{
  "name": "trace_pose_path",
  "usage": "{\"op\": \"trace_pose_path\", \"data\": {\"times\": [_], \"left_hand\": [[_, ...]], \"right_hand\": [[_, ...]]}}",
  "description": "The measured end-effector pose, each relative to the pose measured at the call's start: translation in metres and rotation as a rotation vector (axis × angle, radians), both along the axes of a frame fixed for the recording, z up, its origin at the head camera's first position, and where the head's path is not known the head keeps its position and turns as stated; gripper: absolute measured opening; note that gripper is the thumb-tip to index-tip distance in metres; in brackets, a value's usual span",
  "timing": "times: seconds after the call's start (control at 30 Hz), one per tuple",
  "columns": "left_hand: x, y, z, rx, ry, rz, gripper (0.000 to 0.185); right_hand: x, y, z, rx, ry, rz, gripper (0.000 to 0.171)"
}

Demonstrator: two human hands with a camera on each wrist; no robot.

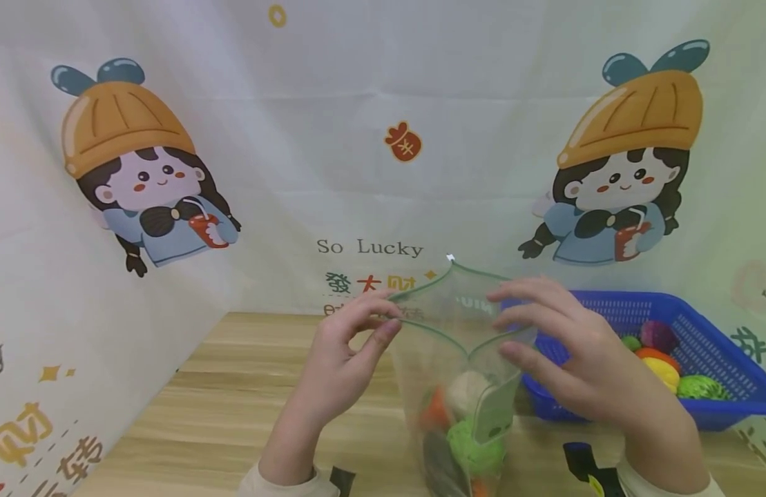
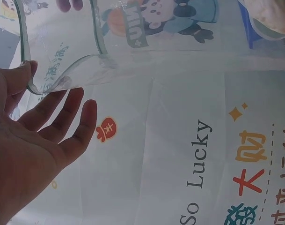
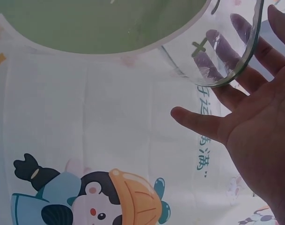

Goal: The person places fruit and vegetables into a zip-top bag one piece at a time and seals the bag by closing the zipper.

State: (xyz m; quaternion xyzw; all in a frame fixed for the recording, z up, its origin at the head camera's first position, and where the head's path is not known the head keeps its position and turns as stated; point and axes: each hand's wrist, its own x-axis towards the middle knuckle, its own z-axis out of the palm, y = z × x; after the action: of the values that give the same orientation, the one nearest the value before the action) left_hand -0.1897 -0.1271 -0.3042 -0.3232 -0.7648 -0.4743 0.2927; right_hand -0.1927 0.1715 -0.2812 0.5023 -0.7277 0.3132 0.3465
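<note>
A clear zip-top bag (image 1: 414,373) with a green rim stands on the table, its mouth spread apart. Inside are a green leafy ball (image 1: 476,445), a pale round piece (image 1: 468,392), an orange piece (image 1: 435,408) and a dark long piece (image 1: 443,461). My left hand (image 1: 345,359) pinches the left side of the rim between thumb and forefinger; its other fingers extend in the left wrist view. At the right side of the mouth, my right hand (image 1: 575,345) has its fingers spread. In the right wrist view several of those fingertips show through the clear plastic.
A blue basket (image 1: 718,331) stands to the right behind my right hand, holding a purple piece (image 1: 659,336), a yellow piece (image 1: 661,373) and a green patterned piece (image 1: 702,388). The wooden table (image 1: 233,400) meets a printed cloth backdrop (image 1: 283,172).
</note>
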Motion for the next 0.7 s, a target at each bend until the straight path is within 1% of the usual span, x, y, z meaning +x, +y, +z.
{"op": "trace_pose_path", "data": {"times": [0.07, 0.17, 0.23, 0.3, 0.4, 0.47, 0.53, 0.57, 0.63, 0.67, 0.7], "left_hand": [[0.0, -0.001, 0.001, 0.002, 0.01, 0.002, 0.006], [-0.001, -0.002, 0.002, 0.0, 0.018, 0.0, 0.005], [-0.001, -0.003, 0.002, -0.003, 0.012, 0.0, 0.004], [0.0, -0.004, 0.002, -0.003, 0.007, -0.005, 0.003], [0.0, -0.006, 0.002, -0.003, 0.013, -0.014, 0.003], [0.0, -0.006, 0.004, -0.006, 0.018, -0.016, 0.003], [0.0, -0.006, 0.005, -0.008, 0.011, -0.014, 0.003], [0.0, -0.006, 0.005, -0.009, 0.006, -0.012, 0.003], [-0.001, -0.006, 0.005, -0.008, 0.003, -0.013, 0.003], [-0.002, -0.006, 0.005, -0.007, 0.007, -0.017, 0.003], [-0.003, -0.006, 0.005, -0.004, 0.009, -0.019, 0.003]], "right_hand": [[0.001, 0.0, 0.002, 0.001, -0.01, -0.016, 0.016], [0.002, 0.001, 0.004, -0.008, -0.021, -0.039, 0.02], [0.002, 0.002, 0.004, -0.026, -0.024, -0.053, 0.023], [0.0, 0.002, 0.003, -0.07, -0.024, -0.08, 0.025], [-0.004, 0.001, 0.002, -0.17, -0.04, -0.164, 0.03], [-0.006, 0.001, 0.003, -0.237, -0.066, -0.234, 0.032], [-0.008, 0.002, 0.004, -0.282, -0.1, -0.306, 0.031], [-0.01, 0.004, 0.004, -0.299, -0.126, -0.344, 0.028], [-0.015, 0.011, 0.002, -0.3, -0.213, -0.424, 0.023], [-0.019, 0.016, 0.002, -0.278, -0.275, -0.462, 0.023], [-0.025, 0.022, 0.003, -0.233, -0.356, -0.501, 0.025]]}}
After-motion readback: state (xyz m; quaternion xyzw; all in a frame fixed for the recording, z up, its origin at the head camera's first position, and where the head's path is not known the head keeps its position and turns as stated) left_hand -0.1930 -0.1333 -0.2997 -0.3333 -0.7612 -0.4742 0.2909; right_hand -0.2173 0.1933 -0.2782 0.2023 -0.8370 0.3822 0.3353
